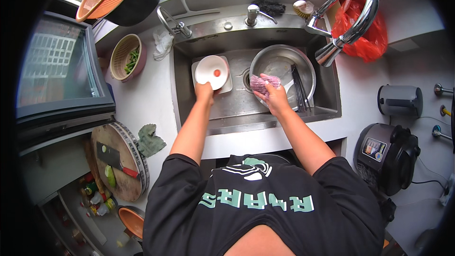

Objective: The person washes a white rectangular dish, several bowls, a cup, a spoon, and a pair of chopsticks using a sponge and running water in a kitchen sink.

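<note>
My left hand [205, 92] grips the near rim of a white bowl [208, 69] with a red mark inside. The bowl is above or on a white squarish dish [228, 84] at the left of the stainless steel sink [227, 108]; whether they touch cannot be told. A pink dishcloth [261, 84] lies in my right hand [273, 94], fingers curled around it, over the near left rim of a metal basin [273, 50]. Inside that basin are black chopsticks [299, 90] and a white spoon-like utensil [289, 84], partly hidden by the hand.
A chrome faucet [369, 17] arches over the sink's right corner, beside a red plastic bag [369, 42]. Left of the sink stand a basket of green vegetables [115, 58] and a round chopping board [124, 188] bearing a red-handled knife [130, 172]. An electric cooker [387, 156] is at right.
</note>
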